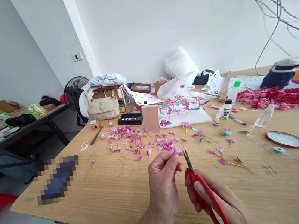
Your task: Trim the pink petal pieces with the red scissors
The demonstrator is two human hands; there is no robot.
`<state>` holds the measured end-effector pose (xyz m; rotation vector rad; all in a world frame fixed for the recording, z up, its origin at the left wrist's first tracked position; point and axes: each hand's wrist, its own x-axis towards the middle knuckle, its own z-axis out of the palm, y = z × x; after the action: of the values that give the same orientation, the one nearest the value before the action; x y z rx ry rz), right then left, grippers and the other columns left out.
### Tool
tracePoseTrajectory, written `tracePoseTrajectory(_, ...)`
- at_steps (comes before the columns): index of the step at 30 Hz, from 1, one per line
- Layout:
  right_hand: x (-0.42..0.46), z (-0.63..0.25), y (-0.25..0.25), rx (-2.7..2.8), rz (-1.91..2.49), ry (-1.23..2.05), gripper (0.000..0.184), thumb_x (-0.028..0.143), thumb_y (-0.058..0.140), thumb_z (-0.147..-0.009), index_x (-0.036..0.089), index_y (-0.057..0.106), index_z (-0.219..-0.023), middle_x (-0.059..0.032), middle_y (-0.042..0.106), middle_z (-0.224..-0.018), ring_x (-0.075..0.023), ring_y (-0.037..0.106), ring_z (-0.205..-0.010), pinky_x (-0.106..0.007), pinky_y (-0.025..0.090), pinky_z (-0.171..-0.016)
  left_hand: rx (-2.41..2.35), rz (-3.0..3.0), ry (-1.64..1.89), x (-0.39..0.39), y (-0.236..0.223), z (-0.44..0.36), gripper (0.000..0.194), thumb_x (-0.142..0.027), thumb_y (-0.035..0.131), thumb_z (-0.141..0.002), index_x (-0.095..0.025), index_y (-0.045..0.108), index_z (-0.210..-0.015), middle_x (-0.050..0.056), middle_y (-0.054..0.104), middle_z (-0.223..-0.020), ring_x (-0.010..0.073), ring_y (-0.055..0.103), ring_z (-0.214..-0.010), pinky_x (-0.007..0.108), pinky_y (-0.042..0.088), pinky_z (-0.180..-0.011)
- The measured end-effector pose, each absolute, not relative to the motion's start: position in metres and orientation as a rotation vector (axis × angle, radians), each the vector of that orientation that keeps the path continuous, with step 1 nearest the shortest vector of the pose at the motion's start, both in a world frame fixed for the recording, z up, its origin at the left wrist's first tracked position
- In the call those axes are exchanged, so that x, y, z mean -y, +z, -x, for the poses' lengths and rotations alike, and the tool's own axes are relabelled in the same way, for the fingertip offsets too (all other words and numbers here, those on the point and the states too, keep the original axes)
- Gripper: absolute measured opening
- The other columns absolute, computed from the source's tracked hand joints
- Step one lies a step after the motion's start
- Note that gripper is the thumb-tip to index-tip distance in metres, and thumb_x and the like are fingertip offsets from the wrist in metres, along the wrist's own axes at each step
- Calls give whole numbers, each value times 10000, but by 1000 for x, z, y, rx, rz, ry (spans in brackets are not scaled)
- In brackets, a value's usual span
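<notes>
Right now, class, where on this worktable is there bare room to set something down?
Bare wood lies along the near edge of the table, left of the left hand, and right of the red scissors. The scattered pink petals crowd the middle.

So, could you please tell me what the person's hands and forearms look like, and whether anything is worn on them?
Both are bare. The left hand and its forearm show no sleeve, glove, watch or ring. The right hand is likewise ungloved, with no ring or bracelet in view; its wrist runs out of the picture, so a sleeve further up cannot be ruled out. The nails are short and unpainted.
</notes>
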<state>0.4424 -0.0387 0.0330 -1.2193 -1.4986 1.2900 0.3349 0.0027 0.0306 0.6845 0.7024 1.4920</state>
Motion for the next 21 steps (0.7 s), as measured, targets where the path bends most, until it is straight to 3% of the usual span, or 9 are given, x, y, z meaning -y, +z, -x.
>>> tracePoseTrajectory(6,37,-445,25,1437,1179,1301,365,519,415,-839,204,453,-659,26,445,-581,-128,419,-529,-231,358,-497,-644,-694,1458,0,33,-336,73,-225,716,-678,-159,686,-672,1,616,-653,83,555,-659,212,462,-691)
tracePoseTrajectory(21,40,-451,23,1382,1165,1311,394,537,397,-878,196,475,-696,34,445,-539,-120,407,-500,-229,331,-475,-615,-680,1422,2,32,-343,35,-196,711,-681,-168,698,-664,-7,647,-656,80,566,-661,207,474,-709)
